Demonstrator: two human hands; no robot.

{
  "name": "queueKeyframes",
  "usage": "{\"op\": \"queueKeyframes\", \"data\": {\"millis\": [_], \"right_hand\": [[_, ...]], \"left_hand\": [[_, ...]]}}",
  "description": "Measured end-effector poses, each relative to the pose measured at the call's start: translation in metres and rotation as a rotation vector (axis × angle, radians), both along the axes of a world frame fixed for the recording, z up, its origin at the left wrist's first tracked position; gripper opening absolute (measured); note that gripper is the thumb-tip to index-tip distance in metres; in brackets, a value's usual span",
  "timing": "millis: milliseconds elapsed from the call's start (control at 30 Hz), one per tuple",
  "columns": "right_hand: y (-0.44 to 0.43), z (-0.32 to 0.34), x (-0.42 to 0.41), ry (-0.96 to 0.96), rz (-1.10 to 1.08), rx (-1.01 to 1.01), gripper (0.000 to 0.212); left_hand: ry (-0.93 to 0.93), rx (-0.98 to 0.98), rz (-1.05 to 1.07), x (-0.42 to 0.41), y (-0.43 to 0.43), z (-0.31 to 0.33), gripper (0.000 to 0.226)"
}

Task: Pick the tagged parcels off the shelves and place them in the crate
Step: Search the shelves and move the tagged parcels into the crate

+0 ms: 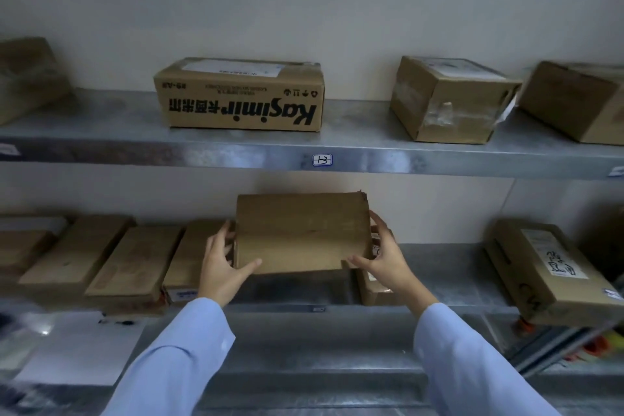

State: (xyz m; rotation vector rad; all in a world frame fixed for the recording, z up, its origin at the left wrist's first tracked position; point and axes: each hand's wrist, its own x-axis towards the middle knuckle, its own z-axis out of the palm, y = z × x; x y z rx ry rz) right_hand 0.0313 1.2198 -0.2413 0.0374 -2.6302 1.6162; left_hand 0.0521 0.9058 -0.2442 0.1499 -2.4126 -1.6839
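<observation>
A brown parcel (pixel 300 233) is held at the lower shelf (pixel 449 267), its long axis set crosswise between both hands. Its left end is gripped by the left hand (pixel 224 263), its right end by the right hand (pixel 385 257), thumbs in front. No crate is seen.

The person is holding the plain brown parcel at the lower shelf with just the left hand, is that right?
No: in the head view both hands hold the plain brown parcel at the lower shelf, left hand on its left edge, right hand on its right.
</observation>
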Motion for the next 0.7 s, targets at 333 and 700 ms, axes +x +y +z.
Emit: {"op": "queueKeyframes", "data": {"millis": [333, 700], "right_hand": [[0.002, 0.014, 0.004, 0.018, -0.022, -0.075, 0.086], [0.006, 0.030, 0.007, -0.049, 0.030, -0.135, 0.097]], "left_hand": [[0.030, 0.121, -0.027, 0.006, 0.007, 0.014, 0.078], [-0.030, 0.112, -0.044, 0.007, 0.004, 0.025, 0.099]]}}
